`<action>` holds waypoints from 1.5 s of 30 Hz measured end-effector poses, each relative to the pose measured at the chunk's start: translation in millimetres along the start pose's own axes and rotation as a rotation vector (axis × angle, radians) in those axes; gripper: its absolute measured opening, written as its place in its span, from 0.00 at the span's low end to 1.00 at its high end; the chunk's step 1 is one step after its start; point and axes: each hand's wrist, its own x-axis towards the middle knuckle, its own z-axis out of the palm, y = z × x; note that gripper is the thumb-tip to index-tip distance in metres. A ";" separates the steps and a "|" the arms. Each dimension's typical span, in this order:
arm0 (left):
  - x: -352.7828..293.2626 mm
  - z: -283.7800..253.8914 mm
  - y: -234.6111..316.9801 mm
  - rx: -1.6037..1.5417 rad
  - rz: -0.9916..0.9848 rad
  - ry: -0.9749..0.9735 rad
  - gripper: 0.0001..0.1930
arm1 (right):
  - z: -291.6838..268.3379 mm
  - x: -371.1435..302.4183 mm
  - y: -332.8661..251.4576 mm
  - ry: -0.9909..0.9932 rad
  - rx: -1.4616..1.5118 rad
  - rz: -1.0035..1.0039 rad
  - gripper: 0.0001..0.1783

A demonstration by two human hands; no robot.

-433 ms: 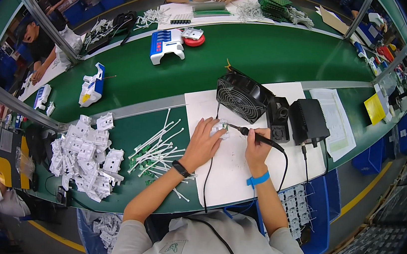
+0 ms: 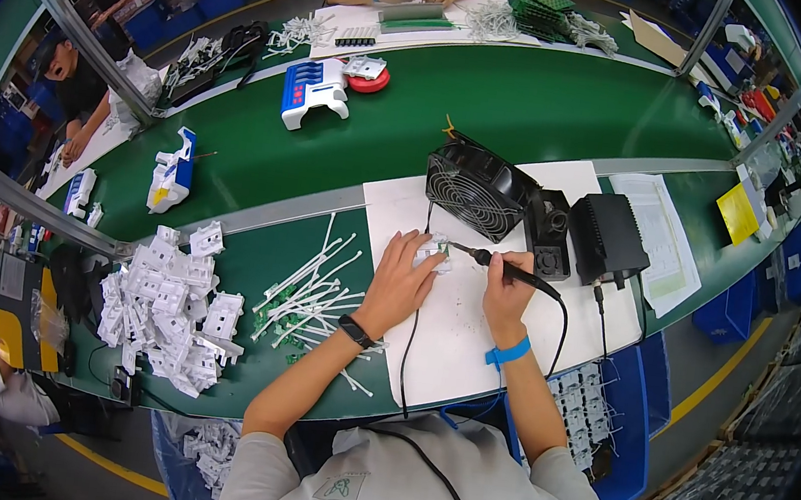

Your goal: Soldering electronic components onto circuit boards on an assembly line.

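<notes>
**Holding the Part Steady for the Iron Tip**

Your left hand point(image 2: 399, 285) fingers are pinning the small white part point(image 2: 434, 251) on the white mat point(image 2: 468, 347); your right hand point(image 2: 507, 290) is gripping the soldering iron point(image 2: 503, 265). Keep wrists resting, tip touching only the joint, cord clear.

Surface point(image 2: 554, 119): green mat, matt, smooth. White sheet point(image 2: 454, 345) under hands: paper, matt. Left hand point(image 2: 399, 285) rests on small white part point(image 2: 435, 251), plastic, smooth. Right hand point(image 2: 508, 287) holds soldering iron point(image 2: 507, 267): black grip, matt, likely plastic. Fan point(image 2: 476, 192): black housing, plastic look, slight sheen. Black box point(image 2: 607, 239): matt casing. Heap of white housings point(image 2: 167, 307): moulded plastic, smooth. White ties point(image 2: 312, 289): plastic. Wristband point(image 2: 507, 352): blue, cloth or rubber, cannot tell.
</notes>
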 end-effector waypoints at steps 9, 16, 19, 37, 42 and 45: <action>-0.1 0.0 -0.8 -0.007 0.004 0.000 0.18 | -0.4 -0.6 0.4 -0.023 -0.015 0.007 0.09; 0.9 -0.2 -0.6 -0.008 0.001 -0.008 0.18 | -0.8 1.0 -1.2 0.016 0.002 0.044 0.09; 0.3 0.3 -1.0 -0.003 -0.002 0.010 0.19 | 0.8 2.3 -2.8 0.025 0.029 0.053 0.08; 0.9 0.4 0.1 -0.011 0.004 0.023 0.18 | -0.5 6.1 -4.9 0.065 0.058 0.122 0.08; 1.1 -0.8 0.8 -0.003 -0.003 0.014 0.18 | 0.1 7.7 -7.3 0.080 0.009 0.138 0.09; 0.8 -0.2 0.2 -0.001 -0.004 0.013 0.18 | 2.1 10.1 -12.7 0.088 0.029 0.156 0.09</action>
